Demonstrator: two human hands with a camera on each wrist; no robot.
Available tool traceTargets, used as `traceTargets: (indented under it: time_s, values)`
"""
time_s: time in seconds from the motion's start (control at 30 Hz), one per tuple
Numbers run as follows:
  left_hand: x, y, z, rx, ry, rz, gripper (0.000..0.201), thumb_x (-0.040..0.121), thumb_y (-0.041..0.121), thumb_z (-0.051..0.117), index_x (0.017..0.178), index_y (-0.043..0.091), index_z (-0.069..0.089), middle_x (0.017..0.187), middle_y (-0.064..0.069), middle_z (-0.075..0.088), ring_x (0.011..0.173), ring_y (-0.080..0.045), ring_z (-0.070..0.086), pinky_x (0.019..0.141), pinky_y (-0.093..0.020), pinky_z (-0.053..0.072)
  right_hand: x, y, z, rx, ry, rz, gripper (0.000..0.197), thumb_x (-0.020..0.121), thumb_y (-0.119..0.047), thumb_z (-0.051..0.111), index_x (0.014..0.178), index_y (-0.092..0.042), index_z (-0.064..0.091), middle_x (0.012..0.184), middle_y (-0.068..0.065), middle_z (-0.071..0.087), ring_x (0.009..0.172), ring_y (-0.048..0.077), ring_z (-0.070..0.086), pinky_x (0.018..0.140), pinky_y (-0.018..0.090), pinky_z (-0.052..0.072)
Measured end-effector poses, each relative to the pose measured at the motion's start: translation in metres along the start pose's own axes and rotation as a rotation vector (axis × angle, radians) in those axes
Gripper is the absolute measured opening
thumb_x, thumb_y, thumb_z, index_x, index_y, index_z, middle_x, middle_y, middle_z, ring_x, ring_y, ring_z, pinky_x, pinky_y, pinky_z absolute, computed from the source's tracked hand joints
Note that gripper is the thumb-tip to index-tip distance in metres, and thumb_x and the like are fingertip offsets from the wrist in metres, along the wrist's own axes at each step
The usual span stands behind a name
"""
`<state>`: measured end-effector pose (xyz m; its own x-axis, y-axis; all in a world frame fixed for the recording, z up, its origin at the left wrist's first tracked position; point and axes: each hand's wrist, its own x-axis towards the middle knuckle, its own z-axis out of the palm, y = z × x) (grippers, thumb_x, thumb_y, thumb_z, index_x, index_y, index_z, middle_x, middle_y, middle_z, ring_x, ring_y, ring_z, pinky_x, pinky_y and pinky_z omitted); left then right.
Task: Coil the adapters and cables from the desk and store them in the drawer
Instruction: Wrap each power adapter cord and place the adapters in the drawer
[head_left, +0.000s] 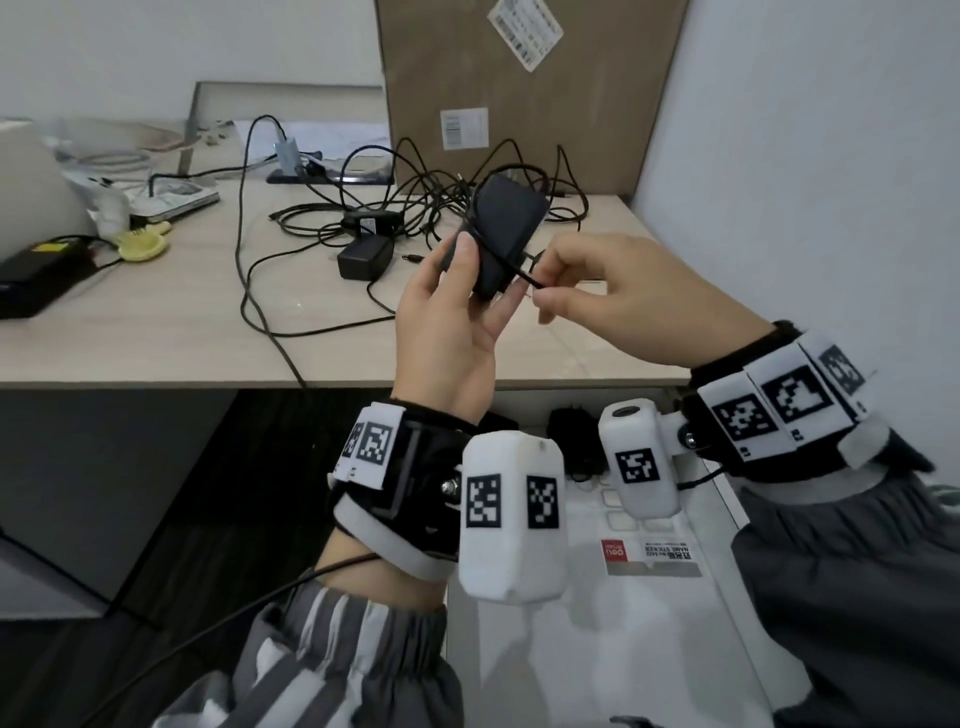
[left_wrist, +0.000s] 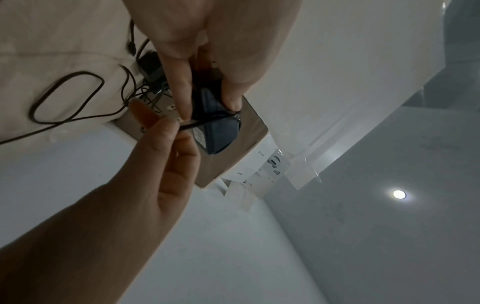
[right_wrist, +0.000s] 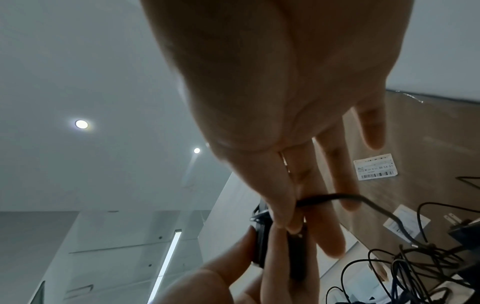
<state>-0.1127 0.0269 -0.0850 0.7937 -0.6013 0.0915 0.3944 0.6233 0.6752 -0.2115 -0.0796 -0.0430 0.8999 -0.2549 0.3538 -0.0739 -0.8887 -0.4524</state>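
My left hand (head_left: 457, 306) grips a black power adapter (head_left: 501, 234) upright above the desk's front edge, thumb on its left side. A thin black cable (head_left: 511, 262) crosses the adapter's face, and my right hand (head_left: 582, 283) pinches its end just right of the adapter. The left wrist view shows the adapter (left_wrist: 221, 131) between thumb and fingers, with the cable (left_wrist: 207, 121) running to the right hand's pinch. Thumb and forefinger squeeze the cable (right_wrist: 324, 198) in the right wrist view. Below my wrists the white drawer (head_left: 597, 649) stands pulled out, with a black adapter (head_left: 574, 431) at its back.
A tangle of black cables (head_left: 467, 197) with two more adapters (head_left: 366, 257) lies on the wooden desk (head_left: 182, 332). A large cardboard box (head_left: 524, 88) leans at the back. A black charger (head_left: 39, 275) and yellow brush (head_left: 143, 244) sit left. A sticker pack (head_left: 649, 556) lies in the drawer.
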Motion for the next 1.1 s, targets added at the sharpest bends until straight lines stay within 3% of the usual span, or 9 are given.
traceTargets:
  time_s: [0.17, 0.33, 0.43, 0.53, 0.67, 0.77, 0.9, 1.0, 1.1]
  values:
    - [0.002, 0.007, 0.000, -0.124, 0.047, -0.051, 0.019, 0.098, 0.024, 0.052, 0.102, 0.010, 0.063, 0.091, -0.004, 0.068, 0.071, -0.007, 0.068, 0.060, -0.017, 0.054, -0.002, 0.005, -0.007, -0.022, -0.073, 0.028, 0.011, 0.091, -0.025, 0.061, 0.089, -0.019, 0.070, 0.088, -0.008, 0.069, 0.087, 0.002, 0.057, 0.088, 0.030, 0.041]
    - [0.005, 0.015, -0.006, -0.051, 0.023, -0.104, 0.027, 0.096, 0.036, 0.053, 0.105, 0.013, 0.064, 0.101, -0.006, 0.066, 0.091, -0.014, 0.060, 0.052, -0.014, 0.051, -0.001, 0.012, -0.011, 0.079, -0.044, 0.137, 0.020, 0.086, -0.035, 0.066, 0.079, -0.017, 0.073, 0.079, -0.004, 0.069, 0.081, 0.008, 0.062, 0.088, 0.037, 0.049]
    - [0.004, 0.018, -0.007, 0.052, -0.049, -0.161, 0.028, 0.096, 0.040, 0.052, 0.102, 0.016, 0.065, 0.086, -0.001, 0.066, 0.080, -0.012, 0.056, 0.047, -0.013, 0.044, -0.001, 0.016, -0.007, 0.111, -0.004, 0.185, 0.030, 0.081, -0.042, 0.070, 0.072, -0.013, 0.072, 0.070, 0.003, 0.067, 0.073, 0.015, 0.062, 0.080, 0.037, 0.051]
    - [0.003, 0.018, -0.008, 0.217, -0.173, -0.215, 0.025, 0.097, 0.038, 0.051, 0.096, 0.019, 0.067, 0.080, 0.002, 0.060, 0.071, -0.010, 0.050, 0.046, -0.013, 0.040, 0.002, 0.022, -0.004, 0.140, 0.094, 0.237, 0.036, 0.073, -0.043, 0.076, 0.067, -0.008, 0.071, 0.060, 0.005, 0.061, 0.059, 0.013, 0.052, 0.062, 0.032, 0.045]
    - [0.004, 0.021, -0.013, 0.648, -0.310, -0.195, 0.026, 0.096, 0.028, 0.055, 0.111, 0.010, 0.067, 0.080, 0.001, 0.060, 0.067, -0.012, 0.051, 0.047, -0.017, 0.032, 0.001, 0.031, -0.010, 0.034, 0.096, 0.275, 0.021, 0.070, -0.018, 0.080, 0.058, -0.015, 0.063, 0.052, -0.007, 0.055, 0.056, 0.009, 0.046, 0.060, 0.025, 0.038]
    - [0.002, 0.025, -0.012, 0.944, -0.338, -0.154, 0.021, 0.091, 0.027, 0.064, 0.107, 0.017, 0.073, 0.079, 0.005, 0.064, 0.067, -0.008, 0.052, 0.051, -0.018, 0.035, 0.000, 0.033, -0.013, -0.097, 0.073, 0.294, 0.024, 0.068, -0.031, 0.081, 0.064, -0.015, 0.064, 0.059, -0.010, 0.058, 0.062, 0.011, 0.051, 0.059, 0.023, 0.039]
    - [0.000, 0.015, -0.008, 1.142, -0.306, -0.080, 0.020, 0.087, 0.027, 0.069, 0.105, 0.021, 0.073, 0.070, 0.007, 0.061, 0.053, 0.006, 0.052, 0.046, -0.005, 0.036, -0.003, 0.028, -0.020, -0.138, 0.158, 0.281, 0.033, 0.067, -0.048, 0.079, 0.062, -0.020, 0.062, 0.063, -0.009, 0.060, 0.065, 0.010, 0.054, 0.065, 0.028, 0.040]
    - [0.004, 0.007, -0.006, 1.127, -0.197, -0.008, 0.017, 0.085, 0.030, 0.070, 0.100, 0.023, 0.073, 0.084, 0.001, 0.068, 0.076, -0.011, 0.064, 0.060, -0.020, 0.052, -0.003, 0.013, -0.017, -0.081, 0.215, 0.165, 0.023, 0.082, -0.037, 0.070, 0.070, -0.018, 0.066, 0.065, -0.011, 0.058, 0.062, 0.004, 0.051, 0.057, 0.010, 0.034]
    - [0.013, 0.003, -0.005, 1.059, 0.020, 0.148, 0.008, 0.086, 0.035, 0.066, 0.089, 0.028, 0.066, 0.091, 0.000, 0.067, 0.086, -0.021, 0.067, 0.077, -0.043, 0.058, -0.001, -0.001, -0.009, -0.065, 0.140, 0.056, 0.016, 0.093, -0.021, 0.057, 0.091, -0.014, 0.071, 0.071, -0.012, 0.057, 0.067, 0.005, 0.049, 0.062, 0.014, 0.033]
